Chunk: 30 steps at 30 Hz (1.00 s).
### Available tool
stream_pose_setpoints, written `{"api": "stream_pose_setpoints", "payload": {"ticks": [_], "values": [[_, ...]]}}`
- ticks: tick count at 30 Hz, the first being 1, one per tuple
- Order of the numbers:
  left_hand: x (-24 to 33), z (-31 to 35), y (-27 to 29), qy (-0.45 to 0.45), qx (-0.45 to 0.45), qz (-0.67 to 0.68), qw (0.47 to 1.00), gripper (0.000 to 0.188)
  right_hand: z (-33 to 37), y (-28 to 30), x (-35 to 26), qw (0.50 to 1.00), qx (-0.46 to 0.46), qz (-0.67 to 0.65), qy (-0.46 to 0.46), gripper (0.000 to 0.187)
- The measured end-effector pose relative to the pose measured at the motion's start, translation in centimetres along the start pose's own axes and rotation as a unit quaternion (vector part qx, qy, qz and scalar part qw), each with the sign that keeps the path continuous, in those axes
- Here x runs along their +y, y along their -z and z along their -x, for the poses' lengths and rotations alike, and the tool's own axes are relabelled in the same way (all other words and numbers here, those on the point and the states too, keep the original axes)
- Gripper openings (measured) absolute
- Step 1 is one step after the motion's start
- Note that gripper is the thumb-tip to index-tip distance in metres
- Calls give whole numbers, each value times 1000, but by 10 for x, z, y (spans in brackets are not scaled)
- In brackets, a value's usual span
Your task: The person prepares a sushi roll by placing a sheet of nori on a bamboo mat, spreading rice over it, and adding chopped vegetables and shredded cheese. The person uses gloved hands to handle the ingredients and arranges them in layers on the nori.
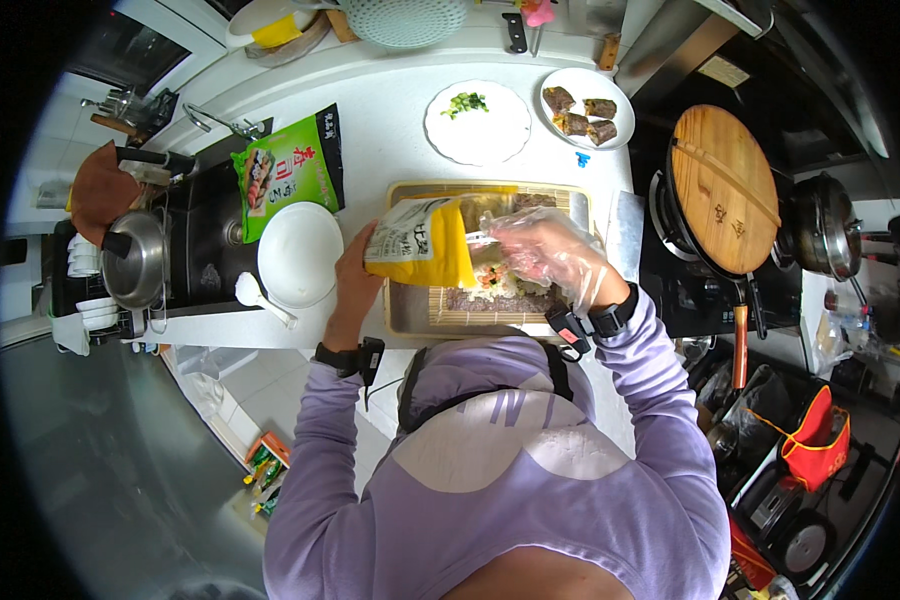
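Note:
My left hand [354, 275] is closed around a yellow and white food bag [422, 245], tilted with its mouth facing right. At that mouth is my right hand [545, 250], in a clear plastic glove, fingers bent around something thin and white that the glove partly hides. Beneath both lies a bamboo rolling mat [440, 318] on a shallow beige tray [397, 322]. On the mat a dark seaweed sheet [460, 301] carries white rice [515, 287] with orange and green bits. Part of the filling is hidden under the bag and my right hand.
Left of the tray are a white bowl [300, 255], a white rice paddle [262, 298] and a green package [285, 175] beside the sink. Behind stand a plate with chopped greens [478, 145] and a plate of cut rolls [615, 90]. A wood-lidded wok [725, 190] sits right.

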<state>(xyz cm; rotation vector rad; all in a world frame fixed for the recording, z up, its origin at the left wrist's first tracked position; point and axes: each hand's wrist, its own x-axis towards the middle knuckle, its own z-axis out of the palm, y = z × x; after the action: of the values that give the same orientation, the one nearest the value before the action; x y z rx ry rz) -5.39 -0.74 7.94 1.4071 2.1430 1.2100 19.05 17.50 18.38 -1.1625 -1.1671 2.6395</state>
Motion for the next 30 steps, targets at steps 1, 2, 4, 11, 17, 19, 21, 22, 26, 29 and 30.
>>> {"api": "stream_pose_setpoints", "payload": {"ticks": [1, 2, 4, 11, 17, 19, 21, 22, 26, 29, 30], "values": [[-1, 0, 1, -3, 7, 2, 1000, 61, 6, 2, -3, 999, -18, -21, -16, 16], [-1, 1, 1, -3, 12, 4, 1000, 59, 11, 2, -5, 1000, -2, -10, -8, 16], [-1, 3, 2, 3, 17, 2, 1000, 58, 19, 1, -7, 1000, 14, 7, 22, 17], [-8, 8, -1, 26, 50, 30, 998, 56, 36, 9, -12, 997, 56, -11, 58, 24], [-18, 11, 12, 72, 73, 2, 995, 55, 65, 27, -14, 991, 71, -7, 114, 27], [-22, 14, 18, 89, 79, 25, 993, 55, 74, 38, -7, 987, 96, -11, 130, 25], [-26, 15, 23, 107, 95, 18, 990, 55, 79, 51, 7, 981, 132, 18, 142, 17], [-28, 16, 24, 116, 104, 13, 988, 55, 75, 56, 18, 980, 155, 54, 115, 16], [-30, 16, 24, 114, 117, 17, 986, 53, 49, 76, 62, 946, 159, 263, 105, 24], [-29, 14, 20, 117, 111, 29, 986, 54, 31, 86, 82, 963, 181, 190, 62, 29], [-27, 14, 19, 119, 112, 29, 986, 54, 26, 87, 86, 957, 187, 214, 61, 29]]}}
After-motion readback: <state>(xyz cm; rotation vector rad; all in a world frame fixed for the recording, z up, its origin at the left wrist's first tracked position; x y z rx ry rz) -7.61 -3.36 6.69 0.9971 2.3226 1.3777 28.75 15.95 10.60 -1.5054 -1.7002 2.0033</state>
